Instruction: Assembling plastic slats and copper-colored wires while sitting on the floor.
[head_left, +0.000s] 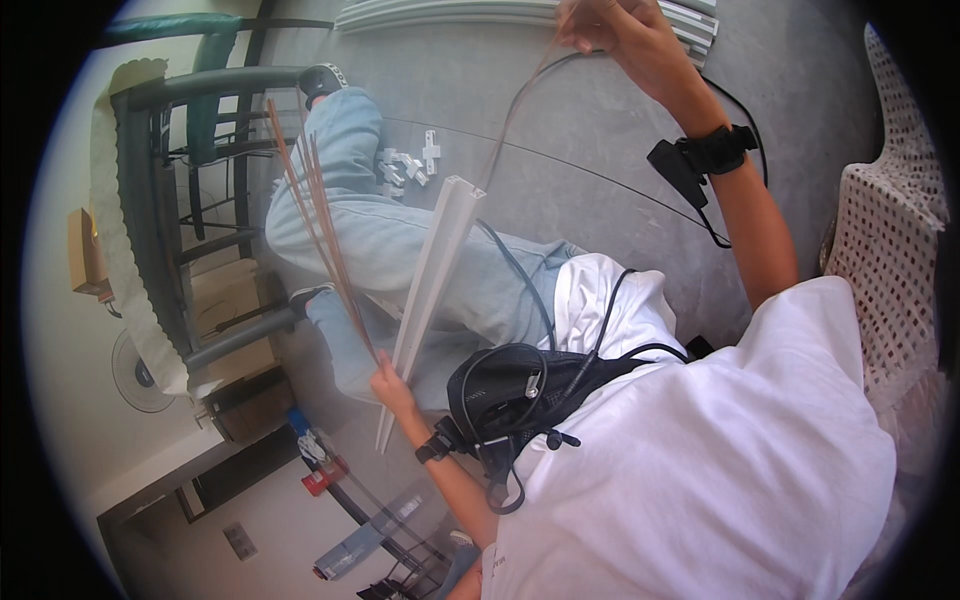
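L hand grips white channel & brown rods not in yet; R hand pinches another rod, prob. part-way in.

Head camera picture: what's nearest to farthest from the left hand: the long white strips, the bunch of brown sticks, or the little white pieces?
1. Bunch of brown sticks: in the left hand.
2. Little white pieces: on the floor, farther up the picture.
3. Long white strips: beyond those, at the top edge.
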